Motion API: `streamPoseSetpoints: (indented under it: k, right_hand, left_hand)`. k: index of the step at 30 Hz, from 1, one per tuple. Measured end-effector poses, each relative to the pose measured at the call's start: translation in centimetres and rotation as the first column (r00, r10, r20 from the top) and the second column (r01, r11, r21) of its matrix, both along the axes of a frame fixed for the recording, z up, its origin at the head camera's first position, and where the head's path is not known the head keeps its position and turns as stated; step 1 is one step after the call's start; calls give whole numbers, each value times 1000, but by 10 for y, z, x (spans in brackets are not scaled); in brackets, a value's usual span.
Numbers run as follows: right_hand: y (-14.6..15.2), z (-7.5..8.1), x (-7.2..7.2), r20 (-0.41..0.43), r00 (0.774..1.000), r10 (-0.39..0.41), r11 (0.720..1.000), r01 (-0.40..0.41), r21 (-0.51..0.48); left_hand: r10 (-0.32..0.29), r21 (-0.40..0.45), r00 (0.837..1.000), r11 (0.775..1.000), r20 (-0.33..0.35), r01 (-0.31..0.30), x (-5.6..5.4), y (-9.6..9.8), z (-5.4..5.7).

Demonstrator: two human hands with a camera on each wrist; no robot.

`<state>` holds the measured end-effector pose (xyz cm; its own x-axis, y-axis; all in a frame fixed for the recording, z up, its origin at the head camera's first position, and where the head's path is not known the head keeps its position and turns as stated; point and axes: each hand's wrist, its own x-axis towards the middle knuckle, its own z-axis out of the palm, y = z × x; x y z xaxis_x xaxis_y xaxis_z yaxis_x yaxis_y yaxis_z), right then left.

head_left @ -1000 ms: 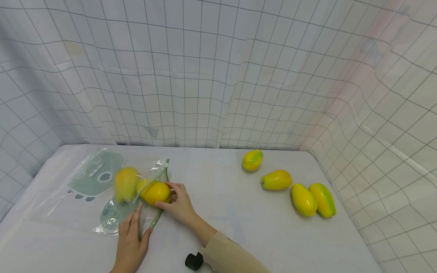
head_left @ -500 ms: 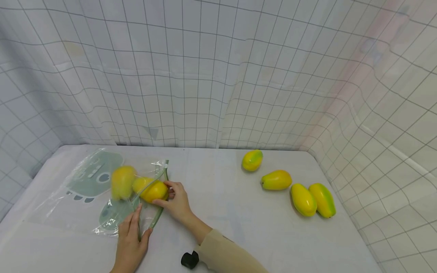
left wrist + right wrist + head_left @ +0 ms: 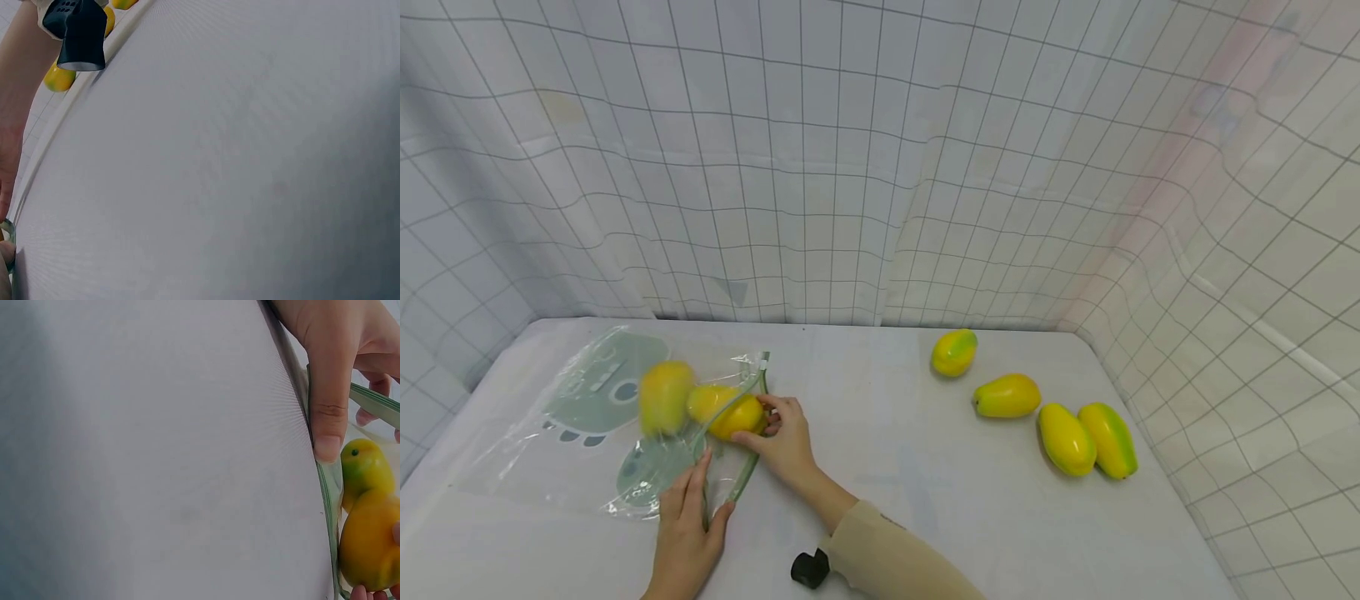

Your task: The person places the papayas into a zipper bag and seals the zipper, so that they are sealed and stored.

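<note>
A clear plastic bag with a green cartoon print [image 3: 576,396] lies flat on the left side of the table, its green-edged mouth facing right. Inside it rests one yellow papaya [image 3: 664,398]. My right hand [image 3: 784,443] grips the rounded end of a second papaya [image 3: 739,417], whose narrow end is inside the bag. My left hand [image 3: 688,525] rests on the near side of the bag's mouth with fingers extended and thumb apart. In the right wrist view, the left thumb [image 3: 328,419] presses along the bag's green edge strip [image 3: 328,494], close to both papayas.
On the right side of the table lie several more yellow-green papayas, one at the back [image 3: 954,352], one pear-shaped [image 3: 1007,396], and a side-by-side pair [image 3: 1067,439]. A black wrist device [image 3: 810,569] hangs beside the right sleeve. Gridded white curtains [image 3: 842,167] surround the table.
My right hand has moved left, sliding the gripped papaya further into the bag. The papaya inside has shifted slightly left and back. My left hand has stayed in place.
</note>
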<state>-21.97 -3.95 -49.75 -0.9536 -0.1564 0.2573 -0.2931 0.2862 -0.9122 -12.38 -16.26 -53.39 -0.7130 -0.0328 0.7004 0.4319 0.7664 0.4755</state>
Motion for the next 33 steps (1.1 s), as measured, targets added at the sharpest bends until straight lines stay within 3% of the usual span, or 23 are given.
streamPoseSetpoints:
  k: [5,17,29,33]
  right_hand:
    - [0,0,0,6,1000,16,1000,-16,-20]
    - [-4,3,0,-14,1000,-9,998,8,-66]
    - [-12,6,-1,-74,997,-26,995,19,-93]
    - [-15,4,-3,-59,998,-34,995,28,-97]
  left_hand:
    - [13,3,1000,1000,21,-13,1,0,-2]
    - [-6,3,999,1000,-34,6,-1,-1,-2]
    - [-11,8,999,1000,-39,11,-1,0,-2]
    - [-13,14,999,1000,-33,13,-1,0,-2]
